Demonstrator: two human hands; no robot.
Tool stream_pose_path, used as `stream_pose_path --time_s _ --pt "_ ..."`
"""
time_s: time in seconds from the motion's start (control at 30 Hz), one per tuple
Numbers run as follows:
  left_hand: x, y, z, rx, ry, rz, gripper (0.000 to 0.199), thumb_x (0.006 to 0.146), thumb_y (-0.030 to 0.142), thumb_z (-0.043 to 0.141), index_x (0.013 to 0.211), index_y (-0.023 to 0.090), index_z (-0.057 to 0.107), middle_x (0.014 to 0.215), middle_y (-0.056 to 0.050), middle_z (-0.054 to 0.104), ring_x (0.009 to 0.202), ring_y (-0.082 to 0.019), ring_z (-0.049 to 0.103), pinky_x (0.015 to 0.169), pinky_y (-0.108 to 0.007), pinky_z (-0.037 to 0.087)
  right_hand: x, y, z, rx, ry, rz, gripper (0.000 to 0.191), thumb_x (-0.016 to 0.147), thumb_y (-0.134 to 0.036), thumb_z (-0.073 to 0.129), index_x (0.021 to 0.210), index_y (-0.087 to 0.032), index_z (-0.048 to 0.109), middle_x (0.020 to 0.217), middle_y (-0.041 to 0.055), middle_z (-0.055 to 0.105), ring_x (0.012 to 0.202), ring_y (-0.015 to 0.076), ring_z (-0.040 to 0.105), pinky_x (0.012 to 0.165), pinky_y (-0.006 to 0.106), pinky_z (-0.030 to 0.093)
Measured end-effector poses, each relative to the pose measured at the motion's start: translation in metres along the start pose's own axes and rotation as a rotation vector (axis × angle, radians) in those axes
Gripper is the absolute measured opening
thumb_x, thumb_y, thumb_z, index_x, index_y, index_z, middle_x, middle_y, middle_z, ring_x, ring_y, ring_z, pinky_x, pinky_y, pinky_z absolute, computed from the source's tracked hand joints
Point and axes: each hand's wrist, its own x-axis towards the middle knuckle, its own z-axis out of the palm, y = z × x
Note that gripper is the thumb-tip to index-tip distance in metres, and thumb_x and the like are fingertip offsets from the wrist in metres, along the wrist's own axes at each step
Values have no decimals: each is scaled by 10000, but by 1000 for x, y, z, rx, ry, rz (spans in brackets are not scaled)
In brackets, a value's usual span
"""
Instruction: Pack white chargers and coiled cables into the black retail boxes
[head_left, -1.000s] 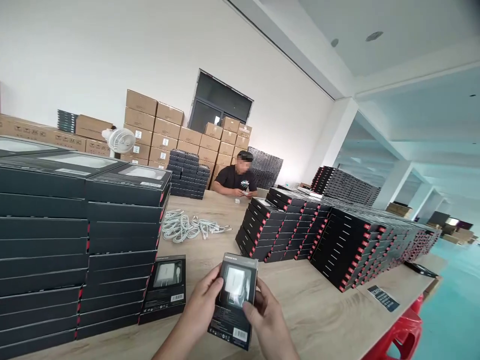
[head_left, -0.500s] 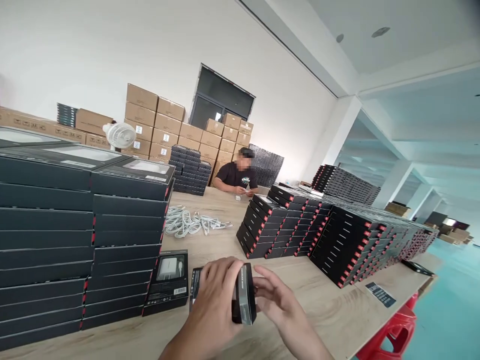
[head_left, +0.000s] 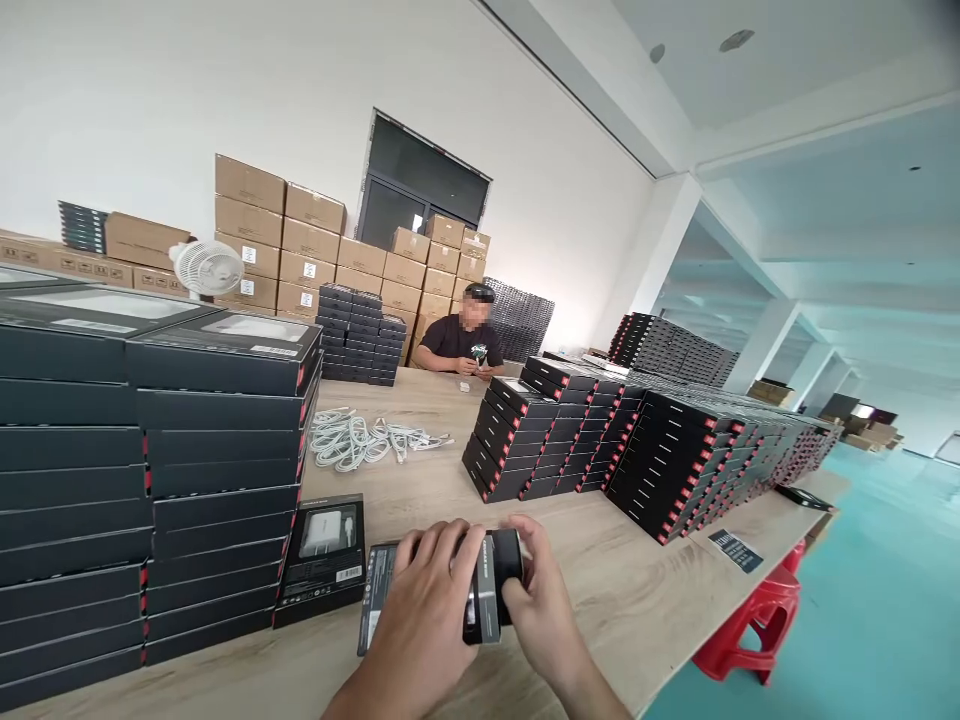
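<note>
Black charger box [head_left: 491, 572], edge-on with small pale lettering, held over the wooden table [head_left: 600, 600]: left hand [head_left: 424, 620] with fingers wrapped closed around it, right hand [head_left: 536, 590] with fingers curled against its end (a second black box [head_left: 373, 600] just under the left palm). Another boxed charger [head_left: 321, 555] lying flat nearby.

Bright, even light is spread across the room and only soft shadows are cast; a pale glare is seen on the teal floor [head_left: 862, 480], and the ceiling beam [head_left: 592, 90] is bowed by wide-angle distortion toward the frame's edges
</note>
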Motion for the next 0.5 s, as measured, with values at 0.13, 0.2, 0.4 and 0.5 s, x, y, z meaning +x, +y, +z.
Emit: stream_pose_path --time_s 0.13,0.2,0.4,0.5 --pt "-1 0 9 126 68 -22 822 612 65 573 1405 225 428 1368 -127 536 1250 -317 472 1076 -494 277 -10 5 -6 -350 63 -278 222 875 -183 525 1010 -239 693 1496 112 428 1387 317 374 1120 540 333" --pt "-2 5 12 189 67 -4 860 602 40 577 1427 218 412 1359 -132 546 1251 -319 474 1090 -500 271 -13 2 -6 -331 -9 -166 243 941 -297 495 959 -236 729 1484 121 452 1427 333 304 1160 580 246" --pt "-16 15 -7 301 -9 -5 870 618 80 634 1449 228 427 1361 -126 560 1240 -320 494 1077 -470 317 -20 -4 -2 358 -185 268 390 709 -558 782 809 -195 682 1283 100 595 1216 329 538 1046 470 407" --pt "-41 -1 -33 388 -109 -157 807 646 171 649 1431 219 472 1363 -126 576 1248 -321 505 1074 -458 338 -21 -3 0 684 -155 395 469 534 -447 925 762 -199 599 1332 67 579 1079 283 634 856 375 508"
